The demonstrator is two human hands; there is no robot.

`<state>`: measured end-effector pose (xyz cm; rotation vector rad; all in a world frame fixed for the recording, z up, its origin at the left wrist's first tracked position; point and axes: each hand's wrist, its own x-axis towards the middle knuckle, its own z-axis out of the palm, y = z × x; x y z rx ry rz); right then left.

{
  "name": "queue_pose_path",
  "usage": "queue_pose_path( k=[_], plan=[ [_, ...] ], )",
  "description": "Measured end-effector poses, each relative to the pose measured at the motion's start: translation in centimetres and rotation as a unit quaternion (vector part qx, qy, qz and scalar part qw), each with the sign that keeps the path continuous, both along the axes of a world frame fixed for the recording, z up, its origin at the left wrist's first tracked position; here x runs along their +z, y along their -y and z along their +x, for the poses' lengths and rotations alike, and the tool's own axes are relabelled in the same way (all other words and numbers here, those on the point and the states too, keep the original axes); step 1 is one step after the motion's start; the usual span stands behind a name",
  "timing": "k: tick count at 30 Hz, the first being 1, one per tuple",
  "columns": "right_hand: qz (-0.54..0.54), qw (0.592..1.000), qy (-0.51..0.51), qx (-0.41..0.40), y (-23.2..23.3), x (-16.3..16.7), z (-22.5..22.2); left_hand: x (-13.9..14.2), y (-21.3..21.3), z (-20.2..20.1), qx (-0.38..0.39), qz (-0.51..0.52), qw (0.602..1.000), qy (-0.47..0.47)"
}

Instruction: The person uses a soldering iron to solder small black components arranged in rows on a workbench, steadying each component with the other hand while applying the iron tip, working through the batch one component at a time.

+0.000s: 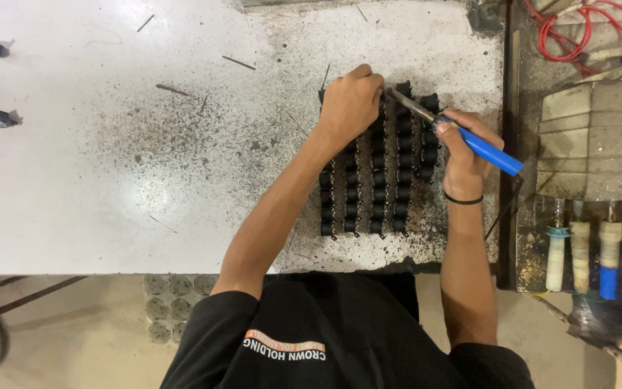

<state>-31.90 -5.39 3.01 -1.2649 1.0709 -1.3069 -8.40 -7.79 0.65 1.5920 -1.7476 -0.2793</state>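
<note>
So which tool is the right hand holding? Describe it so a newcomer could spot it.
On the white table, find the block of black parts at its right end. The right hand holds a soldering iron over them. It alone has a bright blue handle and a metal tip, pointing at the left hand.

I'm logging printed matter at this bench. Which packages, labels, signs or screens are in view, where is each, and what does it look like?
Shirt print: on the person's black shirt, bottom centre; a short white line of lettering under an orange curved line, seen upside down.
No packages, signs or screens show on the table or the side bench.
</note>
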Motion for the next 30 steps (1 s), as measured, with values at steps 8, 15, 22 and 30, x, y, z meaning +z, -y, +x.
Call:
queue_pose_path(
  k=[8, 15, 22, 30],
  plan=[
    [-0.025, 0.993, 0.106, -0.035, 0.3, -0.6, -1.0, 3.8, -1.3, -0.2, 0.001, -0.063, 0.998, 0.000],
    [0.010, 0.968, 0.243, -0.066, 1.0, -1.2, -2.6, 13.7, -0.8, 0.1, -0.080, -0.235, 0.968, -0.048],
    [0.014, 0.981, 0.177, -0.071, 1.3, -2.0, -2.6, 7.6, 1.3, -2.3, -0.027, -0.091, 0.994, 0.055],
    [0.014, 0.989, 0.123, -0.085, 1.1, -1.6, -2.2, 0.4, 0.3, -3.1, 0.000, 0.010, 1.000, -0.006]
  ],
)
